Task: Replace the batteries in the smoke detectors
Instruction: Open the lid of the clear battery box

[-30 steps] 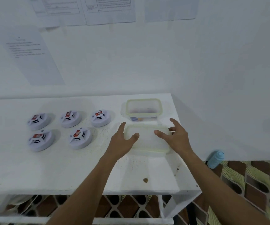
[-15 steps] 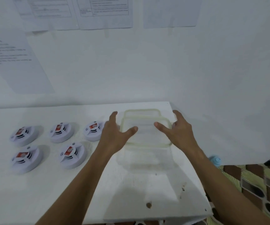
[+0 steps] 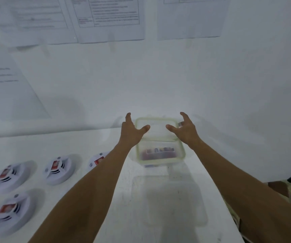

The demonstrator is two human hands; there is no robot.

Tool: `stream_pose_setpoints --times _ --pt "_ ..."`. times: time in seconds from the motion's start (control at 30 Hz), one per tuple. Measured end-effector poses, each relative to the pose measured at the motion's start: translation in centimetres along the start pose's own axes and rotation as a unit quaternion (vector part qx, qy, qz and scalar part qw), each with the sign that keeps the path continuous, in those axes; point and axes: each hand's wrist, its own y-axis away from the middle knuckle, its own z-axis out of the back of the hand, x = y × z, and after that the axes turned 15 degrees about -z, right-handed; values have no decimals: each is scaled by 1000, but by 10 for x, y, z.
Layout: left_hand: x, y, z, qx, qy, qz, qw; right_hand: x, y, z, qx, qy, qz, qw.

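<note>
Hands, left (image 3: 132, 132) and right (image 3: 185, 130), grip clear lid (image 3: 157, 129) over battery box (image 3: 160, 155); detector labels (image 3: 7, 208) red, unreadable.

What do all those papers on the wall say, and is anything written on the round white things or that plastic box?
Nothing here can be read.
Sheets on the wall: printed lines and tables, some red print, too blurred to read.
Sheet at the left: a few lines, too blurred.
Smoke detectors: red and white labels, too blurred; one shows a round red mark, unreadable.
Clear plastic box: no lettering visible; coloured items inside, blurred.
</note>
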Motion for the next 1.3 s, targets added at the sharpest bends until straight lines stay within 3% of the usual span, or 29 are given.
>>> stream_pose_setpoints --times 0.43,0.67,0.9,1.17,1.3 --pt "12 56 -12 -52 34 48 997 -32 27 3 27 -39 2 999" --pt "5 5 -14 -62 25 24 997 -5 -9 2 15 -23 24 999" --pt "37 -15 -23 -30 -37 80 996 -17 -48 -16 58 62 -4 996" --pt "46 -15 -35 20 -185 60 981 -37 -61 -26 20 123 8 992" --pt "41 -3 -29 18 -137 52 989 -40 -49 -21 23 68 -1 997"
